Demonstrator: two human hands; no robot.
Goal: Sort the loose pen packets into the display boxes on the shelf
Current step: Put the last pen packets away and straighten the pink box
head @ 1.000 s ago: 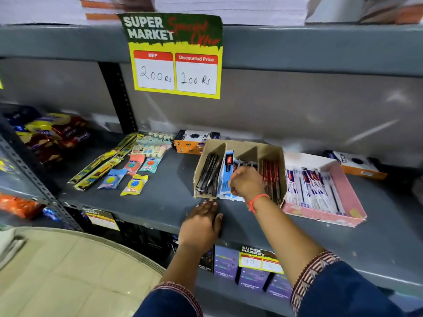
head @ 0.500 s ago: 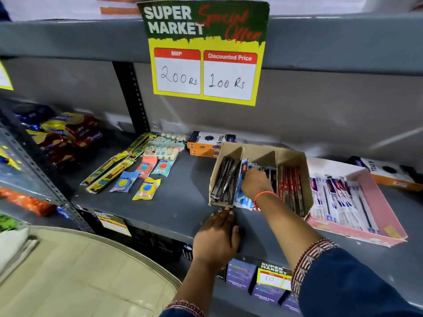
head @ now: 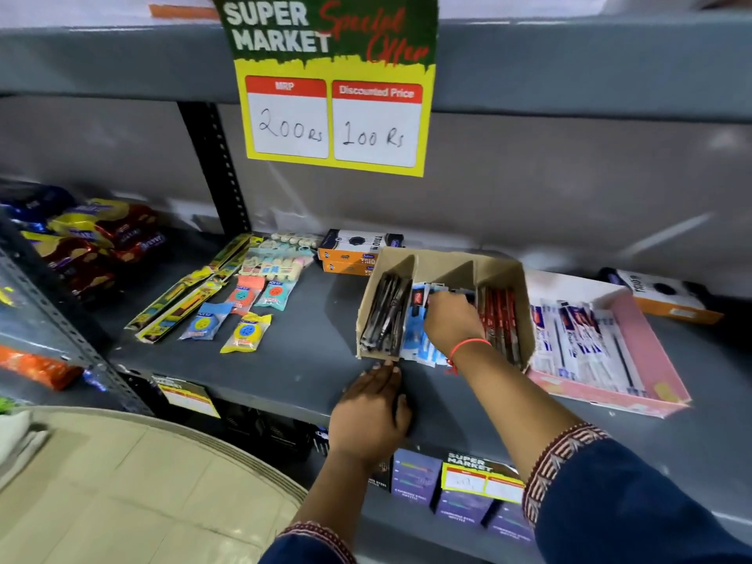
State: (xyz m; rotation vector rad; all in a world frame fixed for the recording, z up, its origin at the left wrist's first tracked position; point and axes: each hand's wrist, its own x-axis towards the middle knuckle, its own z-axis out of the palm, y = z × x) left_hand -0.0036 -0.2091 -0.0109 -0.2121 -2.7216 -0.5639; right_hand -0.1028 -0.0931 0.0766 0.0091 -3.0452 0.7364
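**Pen packets: position in the brown display box**

Pen packets (head: 417, 337) in blue wrappers lie in the middle compartment of the brown cardboard display box (head: 502, 270), long axis running from the box's front edge toward the back wall; their near ends overhang the open front.

Surface: a grey metal shelf (head: 309, 360) with a grey back panel and a black perforated upright. A yellow and green price sign (head: 335, 83) hangs from the shelf above. Tiled floor shows at lower left.

Containers:
- Brown box, three compartments: dark pens (head: 384, 317) at left, blue packets in the middle, red pens (head: 502, 315) at right.
- Pink tray (head: 659, 360), touching or just beside the brown box's right side: white and blue pen packets (head: 578, 339) laid lengthwise, same direction.

Hands:
- Right hand (head: 451, 323) is inside the middle compartment, fingers curled down onto the blue packets; whether they are clamped on one cannot be told.
- Left hand (head: 370, 413) lies flat on the shelf, fingers together and extended, tips touching the box's front left corner.

Loose sachets (head: 244, 331) and long yellow packs (head: 183, 303) lie on the shelf well left of the box.
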